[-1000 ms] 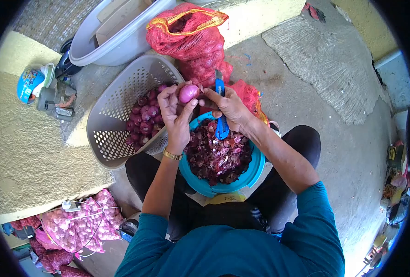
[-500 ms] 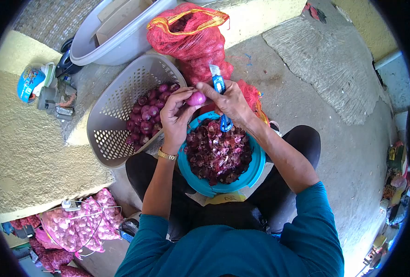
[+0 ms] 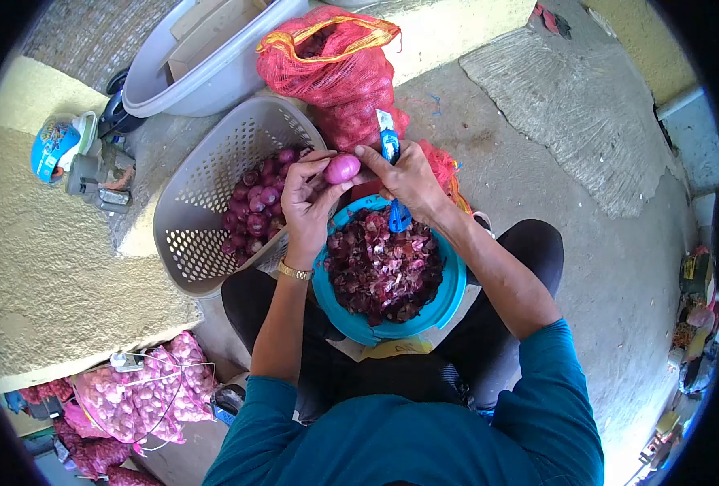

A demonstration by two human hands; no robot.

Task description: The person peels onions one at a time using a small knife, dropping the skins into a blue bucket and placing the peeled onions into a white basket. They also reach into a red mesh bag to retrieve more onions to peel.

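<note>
My left hand (image 3: 306,199) holds a peeled pink-purple onion (image 3: 342,168) at its fingertips, above the far rim of a blue bowl (image 3: 452,292) full of dark red onion skins. My right hand (image 3: 408,180) grips a blue-handled knife (image 3: 393,159), blade pointing up and away, and its thumb and fingers touch the onion from the right. Left of the hands a grey perforated basket (image 3: 202,202) lies tilted with several peeled onions (image 3: 256,209) inside.
A red mesh sack of onions (image 3: 339,65) stands beyond the hands, with a grey plastic tub (image 3: 189,73) to its left. Pink mesh bags of onions (image 3: 137,393) lie at the lower left. A blue toy-like object (image 3: 53,144) and clutter sit on the left ledge. Bare concrete floor stretches right.
The onion was turned and brought between both hands' fingertips. The knife swung from pointing down over the bowl to upright, blade away from me. Both hands stayed over the bowl's far rim.
</note>
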